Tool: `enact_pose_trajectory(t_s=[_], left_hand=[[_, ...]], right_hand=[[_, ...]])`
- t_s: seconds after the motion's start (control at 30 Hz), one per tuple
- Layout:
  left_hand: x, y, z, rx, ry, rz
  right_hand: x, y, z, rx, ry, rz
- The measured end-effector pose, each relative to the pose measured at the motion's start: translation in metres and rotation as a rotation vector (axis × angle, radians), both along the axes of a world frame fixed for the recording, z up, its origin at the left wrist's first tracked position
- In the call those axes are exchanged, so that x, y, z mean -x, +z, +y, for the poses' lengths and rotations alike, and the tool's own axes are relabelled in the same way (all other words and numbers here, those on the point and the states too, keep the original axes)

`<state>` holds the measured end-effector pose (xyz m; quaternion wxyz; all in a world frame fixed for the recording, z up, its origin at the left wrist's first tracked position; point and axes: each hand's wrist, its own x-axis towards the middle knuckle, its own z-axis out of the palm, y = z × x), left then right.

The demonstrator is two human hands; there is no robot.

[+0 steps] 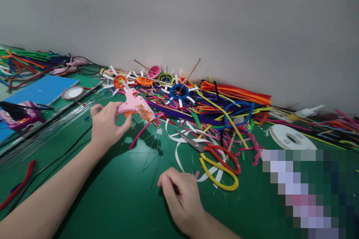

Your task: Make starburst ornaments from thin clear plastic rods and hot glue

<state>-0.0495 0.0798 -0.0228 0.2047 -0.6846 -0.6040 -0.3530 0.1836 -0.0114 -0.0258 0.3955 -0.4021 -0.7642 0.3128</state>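
In apparent gluing, steady aim is needed: glue gun [136, 104] is gripped by left hand [107, 126], right hand [183, 201] loosely curled, seemingly empty.

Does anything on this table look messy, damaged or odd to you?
Yes: the pink glue gun in the left hand. Orange-brown blotches mark its front, looking grubby against the pink body. At its tip, a pale blob has thin strands fanning out; I can't tell what they're made of.
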Motion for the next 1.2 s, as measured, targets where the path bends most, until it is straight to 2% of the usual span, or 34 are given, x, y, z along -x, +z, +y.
enact_pose_trajectory(t_s=[1.2], left_hand=[[0.0001,-0.0011,0.0019,0.067,-0.015,-0.039]], right_hand=[[0.0004,0.0016,-0.0007,0.006,0.001,-0.018]])
